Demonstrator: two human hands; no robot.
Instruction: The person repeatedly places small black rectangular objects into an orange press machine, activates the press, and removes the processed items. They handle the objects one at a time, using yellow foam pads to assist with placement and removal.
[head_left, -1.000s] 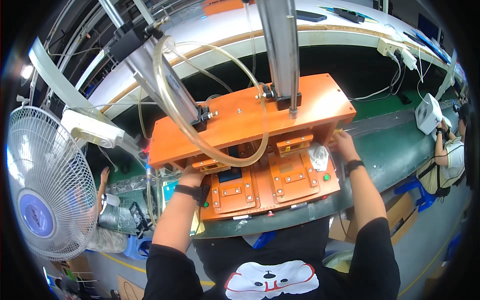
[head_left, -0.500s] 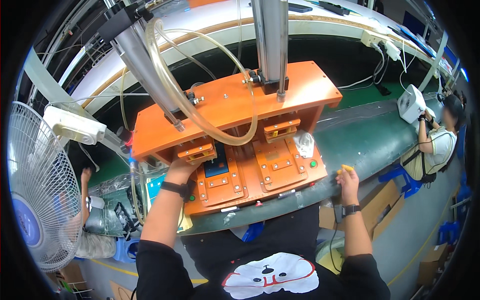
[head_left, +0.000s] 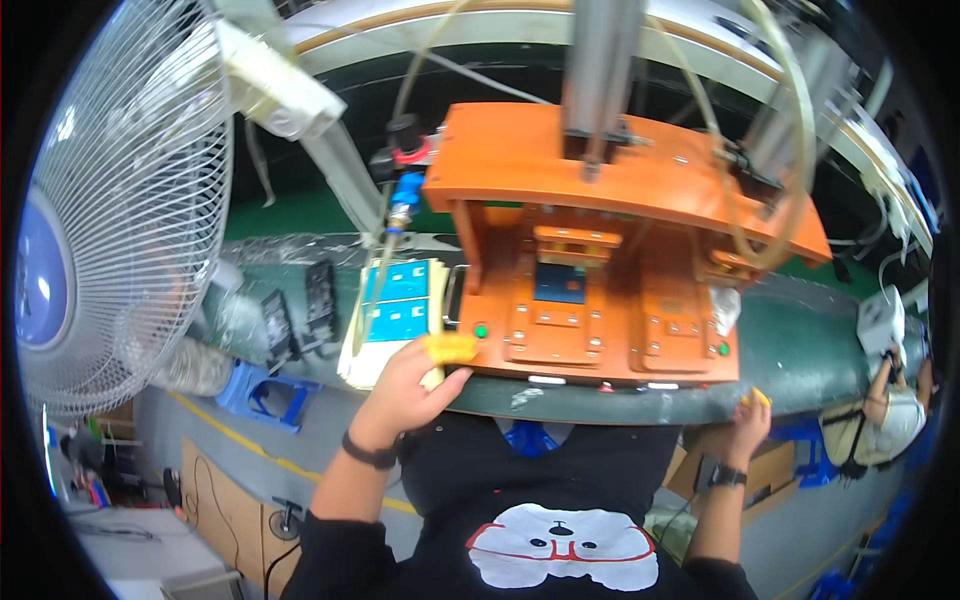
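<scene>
left hand (head_left: 402, 388) — half-open, empty (yellow-tipped), by orange press (head_left: 620, 290) | right hand (head_left: 748, 424) — curled, contents unclear

The light is bright, metal cylinders (head_left: 603, 70) blur, and corners go black.

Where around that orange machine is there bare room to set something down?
The widest bare patch is the green bench right of the orange machine, reaching toward the white boxy device. The strip along the machine's front is narrow. It's crowded on the left: sheets with blue panels, black parts and, at the machine's corner, the left hand.
</scene>
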